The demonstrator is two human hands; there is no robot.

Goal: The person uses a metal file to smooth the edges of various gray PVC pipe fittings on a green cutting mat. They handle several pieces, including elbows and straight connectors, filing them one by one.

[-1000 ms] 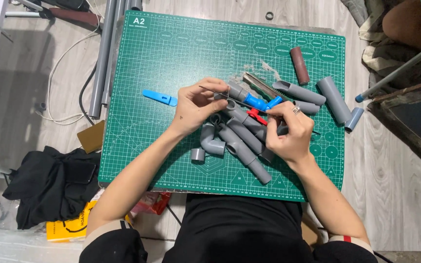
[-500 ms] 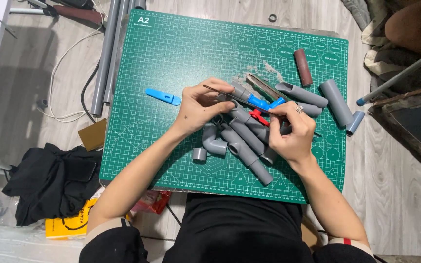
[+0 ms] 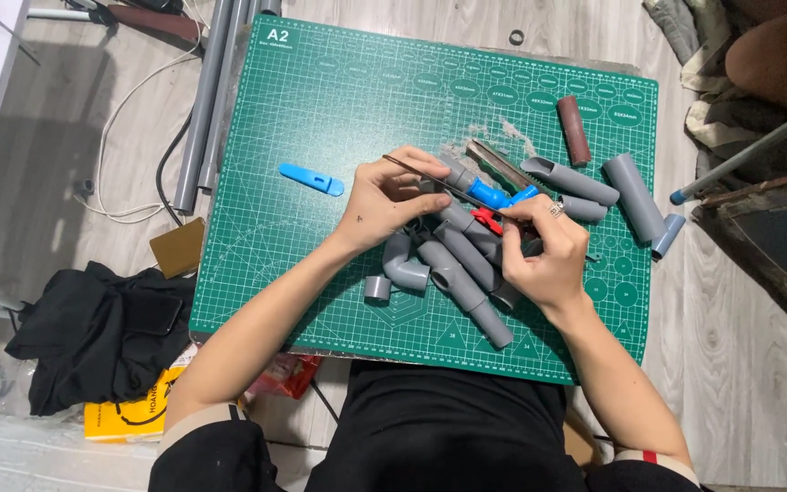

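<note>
Surface: a green cutting mat printed with a pale grid, matte and flat, lying on a pale wood-grain floor
Left hand: the left hand is curled, its fingers pinched on the left end of a thin dark metal blade, with the palm over the pipe pile
Right hand: the right hand is closed, fingers pressed round the tool's blue and red plastic handle; a ring shows on one finger
Blade axis: the long, narrow strip runs from far left to near right, slanting down from the left fingertips towards the handle; its free tip points left and far
Blade place: near the mat's centre, above the pile, between the two hands
Pile: smooth grey plastic pipe pieces, round tubes lying mostly on a diagonal, touching one another under both hands
Elbow: a curved grey plastic elbow fitting just left of the pile, with a short grey ring beside it
Right side: two grey tubes with slant-cut ends and a dark brown cylinder, apart from the hands
Left side: a flat blue plastic piece lying alone on the mat, long axis left to right
Off mat: long grey pipes on the floor and a crumpled black cloth to the near left
</note>
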